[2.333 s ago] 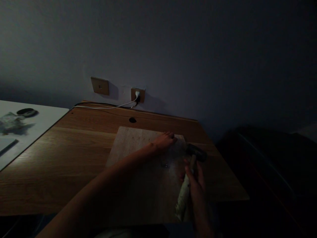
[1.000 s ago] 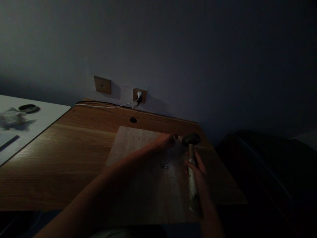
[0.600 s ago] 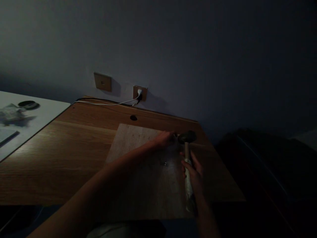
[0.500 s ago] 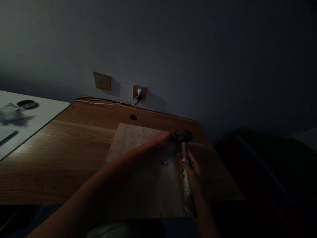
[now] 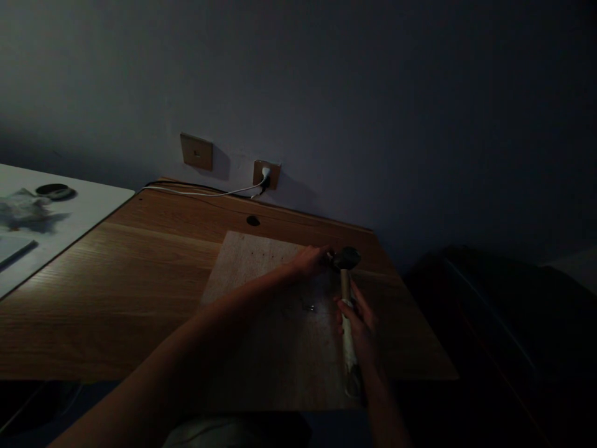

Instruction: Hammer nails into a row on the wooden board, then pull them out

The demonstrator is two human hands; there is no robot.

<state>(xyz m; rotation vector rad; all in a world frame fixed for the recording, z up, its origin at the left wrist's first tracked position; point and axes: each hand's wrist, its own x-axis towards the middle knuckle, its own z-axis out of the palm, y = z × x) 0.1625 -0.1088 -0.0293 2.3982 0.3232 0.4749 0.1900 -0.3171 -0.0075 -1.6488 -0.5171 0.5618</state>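
Observation:
The scene is very dim. My right hand [image 5: 358, 318] is wrapped round the pale handle of a hammer [image 5: 346, 292], whose dark head sits near the far edge of a light wooden board [image 5: 252, 264]. My left hand [image 5: 310, 260] reaches across the board with its fingertips pinched just left of the hammer head; what they hold is too small and dark to make out. A small shiny bit [image 5: 311, 307] lies on the board between my hands.
The board lies on a brown wooden desk [image 5: 130, 274] against a wall with a switch plate [image 5: 196, 151] and a socket with a white plug and cable [image 5: 266, 174]. A white table [image 5: 56, 218] with dark items stands at the left. Dark furniture fills the right.
The hammer swung from lying to the right to pointing away from me, its head moving left until it is beside my left fingertips. My left hand stayed put.

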